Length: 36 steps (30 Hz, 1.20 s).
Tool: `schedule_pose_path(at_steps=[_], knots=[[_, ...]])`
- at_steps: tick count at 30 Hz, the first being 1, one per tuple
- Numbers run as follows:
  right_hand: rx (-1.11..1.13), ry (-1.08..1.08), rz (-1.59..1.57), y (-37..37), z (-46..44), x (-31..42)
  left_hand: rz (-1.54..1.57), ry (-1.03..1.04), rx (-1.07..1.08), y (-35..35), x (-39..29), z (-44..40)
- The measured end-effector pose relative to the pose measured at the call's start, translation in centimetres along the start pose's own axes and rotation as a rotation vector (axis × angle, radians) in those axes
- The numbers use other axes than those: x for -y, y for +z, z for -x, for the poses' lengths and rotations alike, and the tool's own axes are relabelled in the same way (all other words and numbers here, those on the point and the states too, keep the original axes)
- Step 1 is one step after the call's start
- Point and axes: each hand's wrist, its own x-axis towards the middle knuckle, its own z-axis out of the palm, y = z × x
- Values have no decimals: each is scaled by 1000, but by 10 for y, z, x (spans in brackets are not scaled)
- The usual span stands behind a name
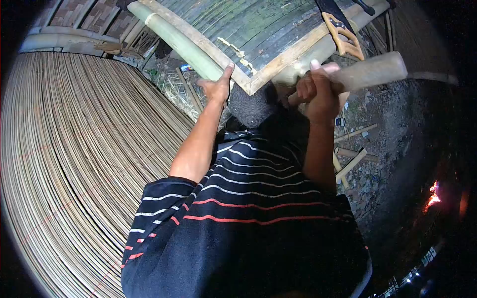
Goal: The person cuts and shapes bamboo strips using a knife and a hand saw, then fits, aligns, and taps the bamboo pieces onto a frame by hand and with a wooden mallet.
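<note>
A bamboo frame (194, 47) with a flat wooden border and a slatted top stands in front of me, one corner pointing at my body. My left hand (217, 89) lies against its left side near that corner, thumb on the border and fingers apart. To the right of the corner, my right hand (320, 92) is closed round a wooden mallet (370, 72), whose thick, slightly blurred head points right. A handsaw (344, 37) with a wooden handle rests on the frame's right side. Pale shavings (236, 51) lie on the slats.
Long thin bamboo strips (89, 149) cover the left side. Cut bamboo pieces (352, 164) lie on the ground at the right, below the mallet. A small fire (433, 196) burns farther right. Woven panels (99, 17) stand at the upper left.
</note>
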Motion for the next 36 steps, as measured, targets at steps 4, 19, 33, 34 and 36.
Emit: schedule_pose_path(at_steps=[4,19,33,34,36], knots=[[63,-79,-69,27,3,-4,42,-6,58,1,17,-13],[-195,-36,13,67,-2,-36,-52,-36,-27,-3,-15,14],[-252,92,226,68,-56,-61,-85,-116,35,-6,-15,11],[-221,164,159,80,-51,-47,-84,-108,34,-6,-15,11],[-184,120,196,86,-50,-42,-91,-125,11,-4,-15,12]])
